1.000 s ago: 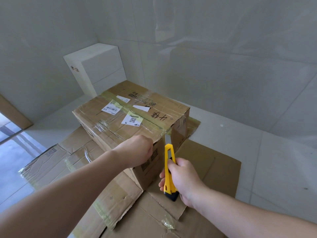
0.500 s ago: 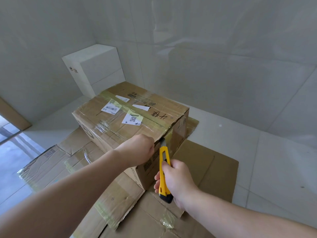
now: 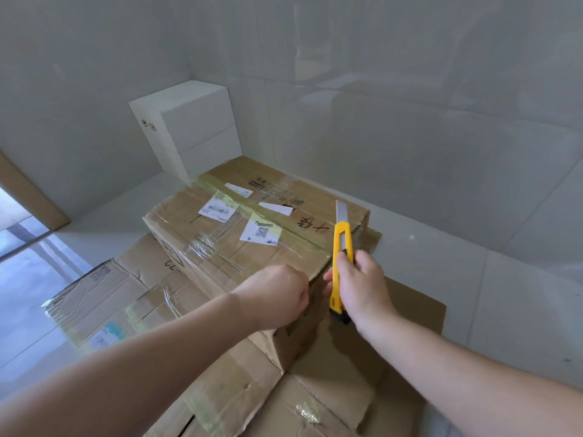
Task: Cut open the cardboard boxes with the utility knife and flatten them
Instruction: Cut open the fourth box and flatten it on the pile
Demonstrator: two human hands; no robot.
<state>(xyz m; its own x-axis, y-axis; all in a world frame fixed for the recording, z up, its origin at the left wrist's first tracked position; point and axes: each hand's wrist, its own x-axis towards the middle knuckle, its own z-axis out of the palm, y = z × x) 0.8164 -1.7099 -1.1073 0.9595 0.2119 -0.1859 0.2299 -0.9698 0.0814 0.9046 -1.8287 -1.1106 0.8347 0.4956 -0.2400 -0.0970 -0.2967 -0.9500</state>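
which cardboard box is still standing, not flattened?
The taped box with white labels on top, where the left hand rests. The other brown cardboard lies flat on the floor under and around it.

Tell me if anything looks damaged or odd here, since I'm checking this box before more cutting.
The sealed cardboard box is worn: its clear tape is wrinkled and bunched on top, and several labels sit crooked. The utility knife in the right hand has its blade extended, pointing up, beside the box's near right corner.
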